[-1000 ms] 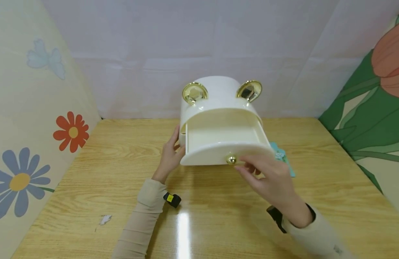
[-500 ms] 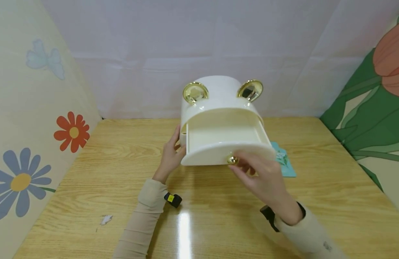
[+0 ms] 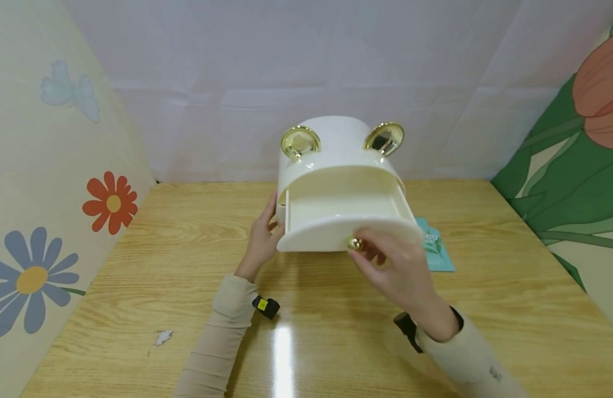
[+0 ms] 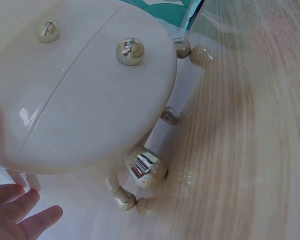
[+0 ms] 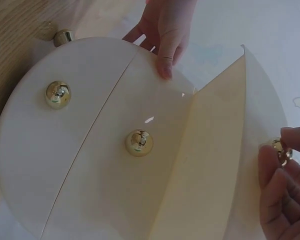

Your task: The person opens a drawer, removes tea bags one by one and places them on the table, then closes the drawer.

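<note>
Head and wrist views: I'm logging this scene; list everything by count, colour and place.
Cabinet: 1, white, on table
Drawers: 3, white, cabinet front, top open
Knobs: 3, gold, drawer fronts
Ears: 2, gold, cabinet top
Feet: count unclear, gold, under cabinet
Packet: 1, teal, right of cabinet
Table: 1, tan, under cabinet
Patch: 1, white, tabletop, front left
Backdrop: 1, pale, behind table
Floral panels: 2, multicoloured, either side
Wrist devices: 2, black, at wrists
Sleeves: 2, beige, forearms
Left hand: 1, bare, touching cabinet's left side
Right hand: 1, bare, pinching top knob
</note>
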